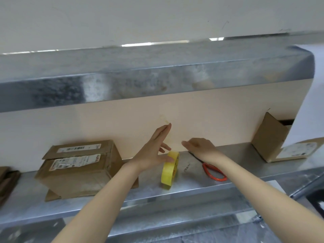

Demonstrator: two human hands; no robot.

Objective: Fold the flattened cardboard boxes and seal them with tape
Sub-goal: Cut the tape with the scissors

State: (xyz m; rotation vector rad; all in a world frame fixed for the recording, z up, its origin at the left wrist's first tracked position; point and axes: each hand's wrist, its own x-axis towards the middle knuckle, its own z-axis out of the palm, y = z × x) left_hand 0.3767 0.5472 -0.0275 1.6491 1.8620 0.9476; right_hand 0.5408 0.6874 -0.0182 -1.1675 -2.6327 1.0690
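Steel shelf, tape roll near edge

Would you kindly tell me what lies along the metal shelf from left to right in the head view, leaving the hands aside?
flat cardboard pile → labelled cardboard box → yellow tape roll → orange-handled scissors → open cardboard box

The shelf before me is dull grey sheet metal, the upper shelf mottled and galvanised. The box at its left end is matt brown cardboard with paper labels. The tape looks smooth, slightly glossy; the scissors have orange plastic handles.
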